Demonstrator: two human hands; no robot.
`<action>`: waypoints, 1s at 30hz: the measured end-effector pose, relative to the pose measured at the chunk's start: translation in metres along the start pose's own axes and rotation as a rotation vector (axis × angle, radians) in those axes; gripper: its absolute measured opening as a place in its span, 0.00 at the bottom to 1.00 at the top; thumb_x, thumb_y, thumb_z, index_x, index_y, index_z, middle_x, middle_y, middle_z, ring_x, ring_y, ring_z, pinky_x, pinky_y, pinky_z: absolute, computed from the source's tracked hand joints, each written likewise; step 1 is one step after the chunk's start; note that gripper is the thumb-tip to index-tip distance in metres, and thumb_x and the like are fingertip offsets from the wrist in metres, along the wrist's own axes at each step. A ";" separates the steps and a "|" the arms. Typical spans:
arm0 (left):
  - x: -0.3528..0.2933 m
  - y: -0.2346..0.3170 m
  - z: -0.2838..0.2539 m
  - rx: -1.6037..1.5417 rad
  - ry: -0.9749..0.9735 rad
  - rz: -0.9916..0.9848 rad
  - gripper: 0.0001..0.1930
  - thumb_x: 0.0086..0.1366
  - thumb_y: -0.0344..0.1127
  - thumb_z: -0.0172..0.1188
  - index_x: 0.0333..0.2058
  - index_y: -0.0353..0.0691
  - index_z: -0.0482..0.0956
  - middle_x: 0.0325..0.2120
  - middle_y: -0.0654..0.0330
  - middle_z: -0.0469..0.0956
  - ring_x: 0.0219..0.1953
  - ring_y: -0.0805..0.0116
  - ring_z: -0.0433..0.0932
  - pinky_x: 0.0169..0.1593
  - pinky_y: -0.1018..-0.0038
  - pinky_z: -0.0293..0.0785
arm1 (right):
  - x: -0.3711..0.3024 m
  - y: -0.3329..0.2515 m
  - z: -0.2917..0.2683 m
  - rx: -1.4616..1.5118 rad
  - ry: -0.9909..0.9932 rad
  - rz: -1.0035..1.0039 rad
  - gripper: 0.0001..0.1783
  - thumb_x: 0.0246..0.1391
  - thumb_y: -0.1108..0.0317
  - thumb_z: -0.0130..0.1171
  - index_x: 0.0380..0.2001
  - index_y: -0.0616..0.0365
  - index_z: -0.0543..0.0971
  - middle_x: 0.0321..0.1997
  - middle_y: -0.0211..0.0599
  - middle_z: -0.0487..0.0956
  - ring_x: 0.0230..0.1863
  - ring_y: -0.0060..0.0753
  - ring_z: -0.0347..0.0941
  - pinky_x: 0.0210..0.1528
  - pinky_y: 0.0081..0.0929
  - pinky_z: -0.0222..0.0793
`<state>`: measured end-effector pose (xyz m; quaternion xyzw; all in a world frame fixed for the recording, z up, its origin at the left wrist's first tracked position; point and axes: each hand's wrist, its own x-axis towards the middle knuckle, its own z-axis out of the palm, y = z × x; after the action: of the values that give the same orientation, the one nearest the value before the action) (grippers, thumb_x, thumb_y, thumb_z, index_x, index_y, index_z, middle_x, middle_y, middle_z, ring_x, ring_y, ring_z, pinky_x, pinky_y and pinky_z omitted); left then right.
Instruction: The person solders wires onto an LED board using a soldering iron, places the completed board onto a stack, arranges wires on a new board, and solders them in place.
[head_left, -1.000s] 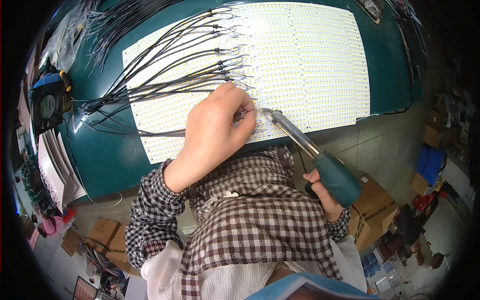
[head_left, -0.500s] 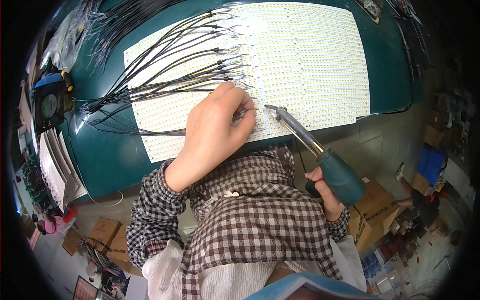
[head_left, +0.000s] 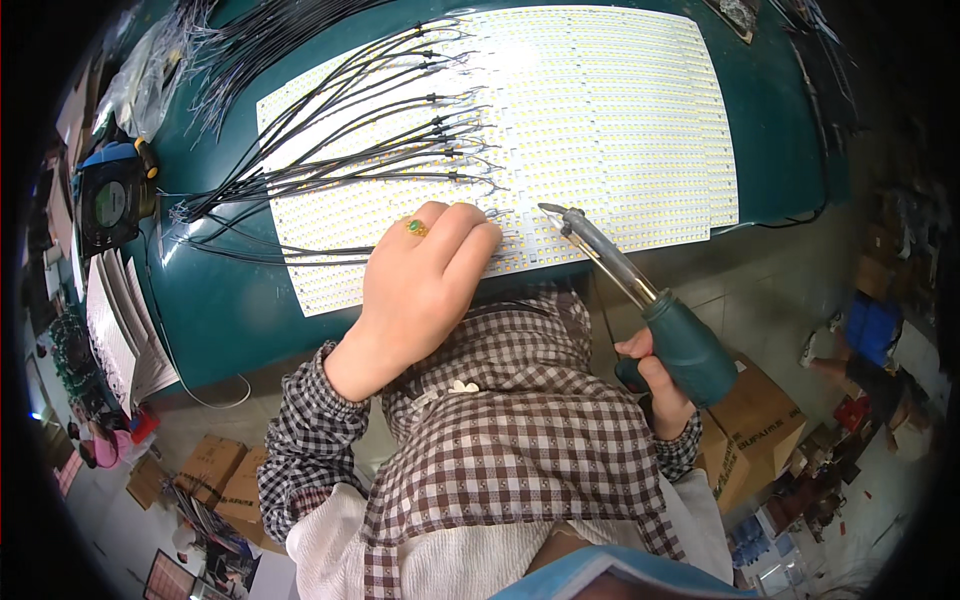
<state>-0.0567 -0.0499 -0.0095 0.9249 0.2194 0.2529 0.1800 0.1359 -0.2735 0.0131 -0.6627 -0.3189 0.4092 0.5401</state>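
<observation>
A white panel of LED strips (head_left: pixel 650 130), dotted with yellow chips, lies on the green table. Black cables (head_left: pixel 300 172) cross its left half, their stripped ends lined up near the panel's middle. Over the panel's near edge my left hand (head_left: pixel 425 285) is closed, back upward, with a green-stoned ring on one finger. One or more cables run beneath it, and its fingertips are hidden. My right hand (head_left: pixel 660 390) grips a soldering iron (head_left: pixel 690 345) with a dark green handle. The iron's tip points up-left, just right of the left hand's fingers and above the strips.
Another bundle of black cables (head_left: pixel 265 45) lies at the far left of the table (head_left: pixel 215 330). A black and blue device (head_left: pixel 110 200) and a stack of white sheets (head_left: pixel 125 330) are at the left edge. Cardboard boxes (head_left: pixel 755 420) stand on the floor at right.
My left hand has turned back upward and shifted slightly nearer me, uncovering another cable end. The soldering iron has moved slightly right, still in my right hand.
</observation>
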 end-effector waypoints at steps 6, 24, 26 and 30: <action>0.010 -0.002 -0.003 -0.197 -0.082 -0.152 0.07 0.56 0.25 0.63 0.34 0.39 0.77 0.28 0.60 0.74 0.30 0.60 0.74 0.30 0.68 0.71 | -0.001 -0.003 0.003 0.025 0.036 0.000 0.15 0.60 0.63 0.60 0.39 0.69 0.76 0.39 0.45 0.78 0.41 0.38 0.77 0.49 0.36 0.77; 0.019 -0.005 0.005 -0.324 -0.122 -0.340 0.05 0.56 0.24 0.65 0.30 0.37 0.77 0.26 0.60 0.74 0.27 0.67 0.77 0.32 0.74 0.74 | -0.002 0.008 -0.001 0.002 0.035 0.037 0.33 0.49 0.75 0.72 0.57 0.74 0.71 0.37 0.43 0.85 0.40 0.33 0.83 0.48 0.31 0.80; 0.019 -0.006 0.006 -0.293 -0.088 -0.303 0.05 0.55 0.24 0.65 0.30 0.37 0.77 0.26 0.60 0.74 0.27 0.67 0.77 0.32 0.73 0.74 | -0.003 0.008 -0.002 -0.016 0.031 0.032 0.33 0.48 0.75 0.72 0.57 0.74 0.71 0.37 0.42 0.85 0.40 0.32 0.83 0.48 0.31 0.80; 0.021 -0.008 0.009 -0.319 -0.096 -0.300 0.06 0.54 0.25 0.64 0.28 0.38 0.76 0.25 0.59 0.74 0.27 0.61 0.76 0.31 0.68 0.72 | -0.004 0.012 -0.003 -0.023 0.001 0.007 0.34 0.47 0.76 0.73 0.57 0.74 0.71 0.36 0.41 0.85 0.40 0.30 0.83 0.47 0.29 0.79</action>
<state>-0.0379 -0.0352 -0.0125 0.8529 0.3029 0.2102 0.3697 0.1367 -0.2804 0.0024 -0.6702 -0.3210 0.4071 0.5312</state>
